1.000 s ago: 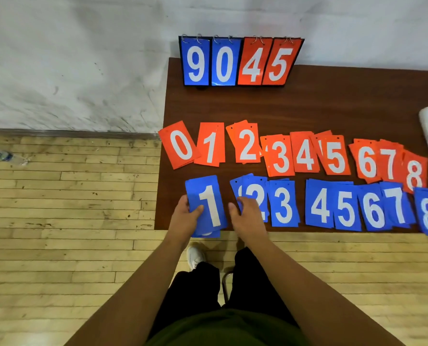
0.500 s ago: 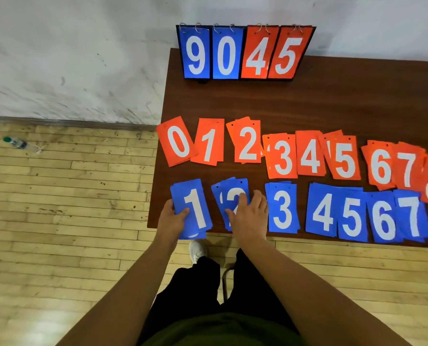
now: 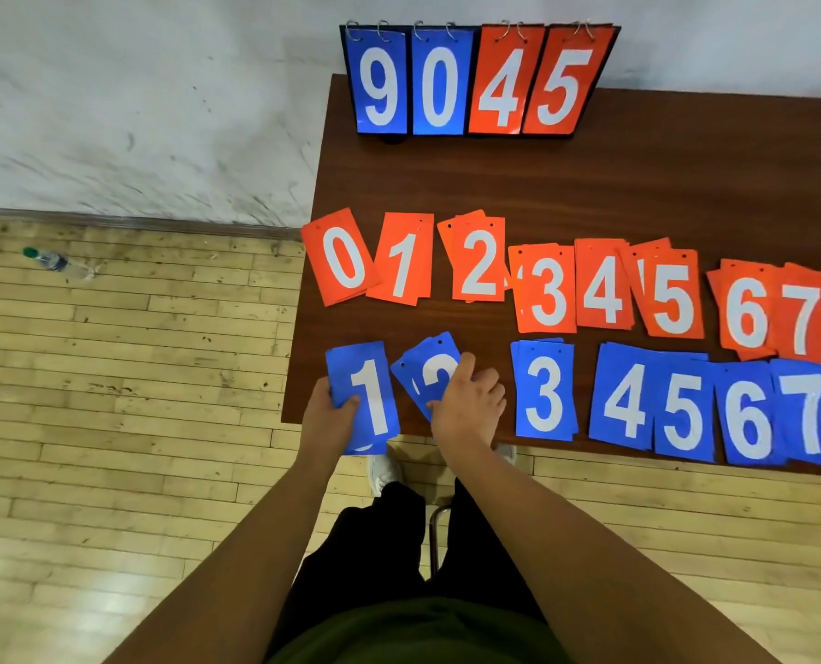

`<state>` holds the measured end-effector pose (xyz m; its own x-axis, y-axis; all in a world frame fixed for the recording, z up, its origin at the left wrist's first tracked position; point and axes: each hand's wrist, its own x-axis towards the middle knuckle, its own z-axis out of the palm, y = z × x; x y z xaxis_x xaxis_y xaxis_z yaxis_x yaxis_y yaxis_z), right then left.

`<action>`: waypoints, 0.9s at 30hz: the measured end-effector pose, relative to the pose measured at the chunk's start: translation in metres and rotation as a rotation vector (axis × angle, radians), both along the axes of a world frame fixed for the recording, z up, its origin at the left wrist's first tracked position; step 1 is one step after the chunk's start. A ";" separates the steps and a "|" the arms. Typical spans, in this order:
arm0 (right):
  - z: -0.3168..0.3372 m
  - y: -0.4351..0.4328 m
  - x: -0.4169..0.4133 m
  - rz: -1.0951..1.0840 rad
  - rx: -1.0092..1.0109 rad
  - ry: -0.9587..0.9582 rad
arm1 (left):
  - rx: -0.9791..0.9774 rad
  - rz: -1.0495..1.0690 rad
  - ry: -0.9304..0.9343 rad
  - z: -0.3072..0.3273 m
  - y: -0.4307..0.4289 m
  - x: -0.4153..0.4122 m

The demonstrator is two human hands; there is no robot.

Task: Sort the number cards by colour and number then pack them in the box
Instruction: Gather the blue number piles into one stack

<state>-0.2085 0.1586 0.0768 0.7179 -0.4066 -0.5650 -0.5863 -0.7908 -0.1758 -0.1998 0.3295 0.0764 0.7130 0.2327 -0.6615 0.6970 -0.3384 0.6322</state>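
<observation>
Sorting looks done, reds (image 3: 547, 289) rowed behind blues (image 3: 628, 400) along the table's (image 3: 494, 184) front edge; packing is unstarted, no box in view: left hand (image 3: 327, 419) grips the blue 1s (image 3: 370, 395) at the front-left corner, right hand (image 3: 466, 409) curls, seemingly pinching, over the blue 2s (image 3: 427, 371).

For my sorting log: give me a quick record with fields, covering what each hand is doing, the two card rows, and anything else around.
left hand: grips blue 1 stack by its left edge
right hand: fingers curled over blue 2 stack
blue row: piles 3 to 7 along the near edge of the table
orange row: piles 0 to 7 behind it; 8 cut off by the frame
scoreboard: far edge, reads 9 0 4 5
bottle: lying on the floor, left
box: not in view
</observation>
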 end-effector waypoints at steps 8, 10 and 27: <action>0.001 -0.003 -0.005 -0.021 -0.088 0.057 | -0.001 0.033 0.018 -0.001 -0.001 -0.006; 0.002 -0.003 -0.005 -0.033 -0.076 0.073 | 0.001 0.031 0.011 -0.001 -0.003 -0.009; 0.022 -0.033 -0.009 -0.286 0.594 -0.217 | -0.484 0.067 0.082 0.020 -0.047 0.000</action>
